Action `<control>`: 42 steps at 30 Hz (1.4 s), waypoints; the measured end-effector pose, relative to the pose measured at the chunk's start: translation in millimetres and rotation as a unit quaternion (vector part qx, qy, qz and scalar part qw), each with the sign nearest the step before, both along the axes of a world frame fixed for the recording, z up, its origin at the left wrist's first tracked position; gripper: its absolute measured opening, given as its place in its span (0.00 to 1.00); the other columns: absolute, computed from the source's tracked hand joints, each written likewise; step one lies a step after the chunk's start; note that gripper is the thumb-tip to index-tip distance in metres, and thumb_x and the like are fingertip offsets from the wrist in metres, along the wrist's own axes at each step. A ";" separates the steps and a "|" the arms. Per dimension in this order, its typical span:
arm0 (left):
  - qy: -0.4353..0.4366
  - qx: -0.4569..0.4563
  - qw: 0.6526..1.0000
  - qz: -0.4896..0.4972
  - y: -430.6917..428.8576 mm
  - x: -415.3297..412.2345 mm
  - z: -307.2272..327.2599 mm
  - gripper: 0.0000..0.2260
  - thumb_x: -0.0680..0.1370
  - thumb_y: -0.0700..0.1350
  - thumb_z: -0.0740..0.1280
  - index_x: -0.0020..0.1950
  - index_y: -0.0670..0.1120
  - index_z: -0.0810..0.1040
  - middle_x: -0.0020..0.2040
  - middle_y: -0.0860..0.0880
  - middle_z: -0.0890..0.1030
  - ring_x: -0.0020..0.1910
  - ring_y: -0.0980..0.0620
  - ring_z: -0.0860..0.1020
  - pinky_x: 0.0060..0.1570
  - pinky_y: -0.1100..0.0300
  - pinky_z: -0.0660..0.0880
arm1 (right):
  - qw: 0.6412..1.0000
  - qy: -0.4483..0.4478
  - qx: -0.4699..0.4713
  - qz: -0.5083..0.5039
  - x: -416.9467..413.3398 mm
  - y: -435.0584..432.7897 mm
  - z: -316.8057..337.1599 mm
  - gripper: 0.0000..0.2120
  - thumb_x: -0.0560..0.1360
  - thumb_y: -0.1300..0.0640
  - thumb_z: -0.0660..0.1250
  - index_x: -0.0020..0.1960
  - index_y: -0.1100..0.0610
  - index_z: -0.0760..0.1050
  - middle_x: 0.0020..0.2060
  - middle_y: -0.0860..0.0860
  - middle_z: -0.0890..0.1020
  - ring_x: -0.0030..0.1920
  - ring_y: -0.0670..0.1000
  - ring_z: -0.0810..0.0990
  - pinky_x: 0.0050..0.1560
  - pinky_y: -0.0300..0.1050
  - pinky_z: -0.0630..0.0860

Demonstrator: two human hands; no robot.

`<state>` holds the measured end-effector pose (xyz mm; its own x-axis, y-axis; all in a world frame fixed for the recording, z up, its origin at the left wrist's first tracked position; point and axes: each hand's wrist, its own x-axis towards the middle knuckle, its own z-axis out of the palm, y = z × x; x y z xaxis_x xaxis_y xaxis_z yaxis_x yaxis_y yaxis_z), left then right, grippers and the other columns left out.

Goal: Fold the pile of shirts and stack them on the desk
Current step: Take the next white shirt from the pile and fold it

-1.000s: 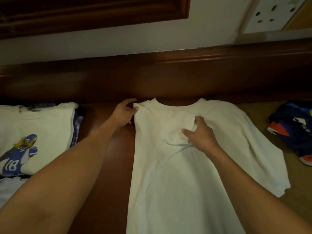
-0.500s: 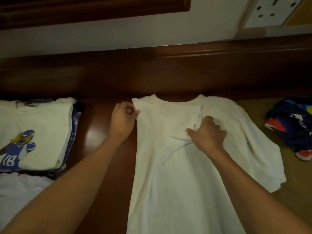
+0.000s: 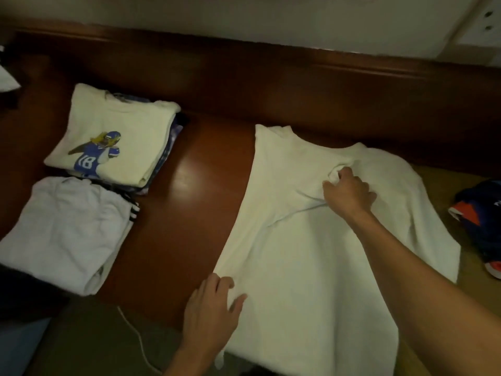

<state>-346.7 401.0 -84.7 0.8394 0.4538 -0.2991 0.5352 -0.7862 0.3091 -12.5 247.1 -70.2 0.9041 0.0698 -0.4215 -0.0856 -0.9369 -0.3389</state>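
At the left edge of the surface [image 3: 189,202], two stacks are already sitting folded. A pale grey shirt [image 3: 67,234] is topping the nearer one, and a cream shirt with a football-player print [image 3: 116,139] is lying on the farther one, just behind it. More folded edges are showing underneath both, so a good part of the pile appears done. A white cable [image 3: 135,337] is trailing off the near edge.

The left hand [image 3: 211,313] is lying palm down on the near left edge of the white shirt [image 3: 298,267], its fingers [image 3: 219,283] released and spread, pressing the cloth flat. This shirt is lying spread across the middle of the surface, collar toward the far edge. Its left side is folded inward into a straight edge, while its right sleeve is spreading out unfolded over a tan patch that I cannot identify.

The right hand [image 3: 348,194] is working near the collar, with its fingers [image 3: 334,177] curling round a small bunch of the folded-in sleeve.

By the right edge, a dark blue and orange garment [image 3: 477,226] is lying crumpled, apparently waiting its turn. Judging from this, the right side and the lengthwise fold of the white shirt are remaining, then stacking it, then the garment on the right.
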 end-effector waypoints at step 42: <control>-0.182 -0.023 0.981 0.058 -78.3 -108.6 11.4 0.12 0.78 0.43 0.70 0.62 0.45 0.77 0.54 0.49 0.76 0.40 0.53 0.80 0.38 0.63 0.81 | 0.956 0.027 0.241 -0.163 24.9 2.1 27.9 0.16 0.75 0.53 0.73 0.58 0.55 0.71 0.53 0.53 0.77 0.47 0.49 0.78 0.53 0.45 0.80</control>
<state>-455.3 322.7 -73.2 0.8374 0.5465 -0.0119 0.4690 -0.7071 0.5292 12.4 249.1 -42.3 0.8886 -0.0141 -0.4585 -0.3767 -0.5930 -0.7117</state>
